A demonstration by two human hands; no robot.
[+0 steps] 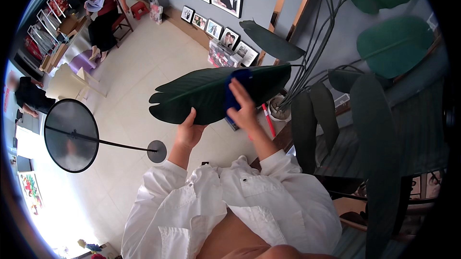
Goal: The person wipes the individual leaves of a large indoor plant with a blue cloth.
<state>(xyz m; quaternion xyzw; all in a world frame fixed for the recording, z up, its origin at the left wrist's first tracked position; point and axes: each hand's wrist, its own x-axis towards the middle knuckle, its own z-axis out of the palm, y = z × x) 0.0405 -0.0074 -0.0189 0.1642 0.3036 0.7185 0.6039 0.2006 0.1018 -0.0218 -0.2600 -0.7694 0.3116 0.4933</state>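
A long dark green leaf (pixel 201 91) of a large potted plant stretches across in front of me, split into lobes at its left tip. My left hand (pixel 190 129) supports it from below near that end, thumb on the upper face and the other fingers hidden underneath. On the leaf's right half lies a dark blue cloth (pixel 239 78). My right hand (pixel 245 109) rests on this cloth with fingers stretched out, slightly blurred, pressing it to the leaf. The leaf's stalk joins the bundle of plant stems (pixel 324 39) at the right.
More leaves (pixel 376 115) hang close on my right, above a whitish pot (pixel 280 109). A round mirror on a stand (pixel 72 136) is at left. Framed photos (pixel 228 37) and a clear plastic box (pixel 223 55) line the wall. One person (pixel 104 10) sits; another (pixel 30 91) is far left.
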